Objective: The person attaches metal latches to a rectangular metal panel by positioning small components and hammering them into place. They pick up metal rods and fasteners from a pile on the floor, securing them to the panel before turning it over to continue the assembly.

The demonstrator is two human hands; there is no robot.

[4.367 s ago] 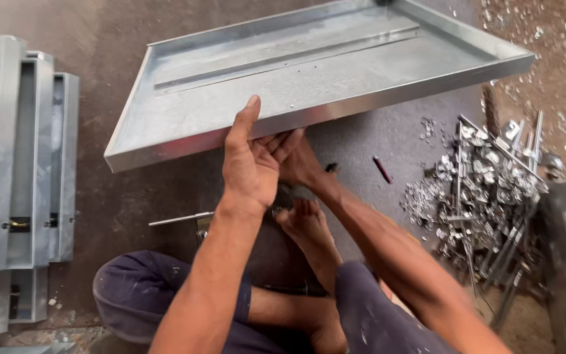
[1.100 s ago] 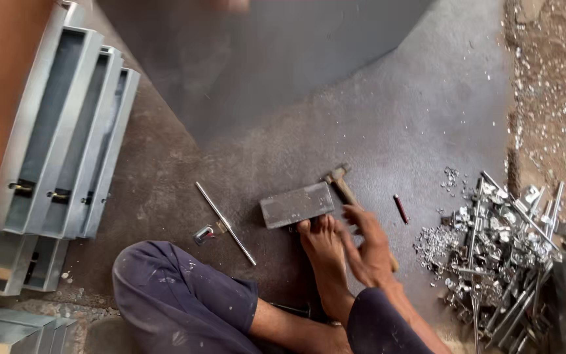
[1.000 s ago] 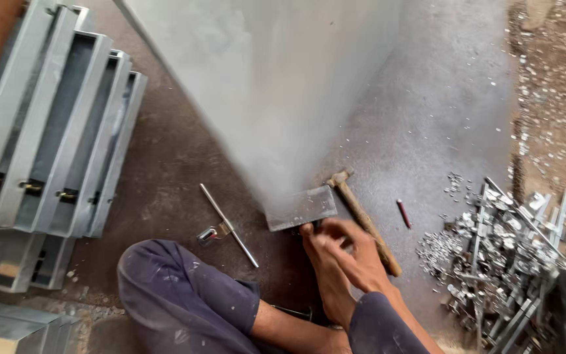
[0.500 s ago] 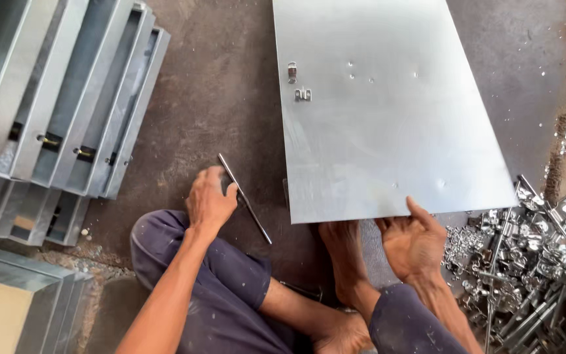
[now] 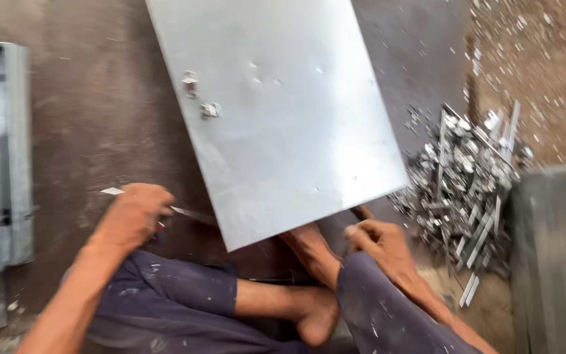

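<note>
Two hands work low: the left hand (image 5: 132, 213) closes on a thin metal rod (image 5: 188, 212), the right hand (image 5: 378, 242) grips a wooden handle (image 5: 363, 212). The flat grey sheet-metal panel (image 5: 276, 111) lies on the floor; its edge could nick the foot (image 5: 309, 246).

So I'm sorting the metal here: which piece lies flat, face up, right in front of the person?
The big flat sheet, plain-faced with two small fittings near its left edge. The channel sections at far left are narrow and stacked; the scrap pile is loose bits.
</note>
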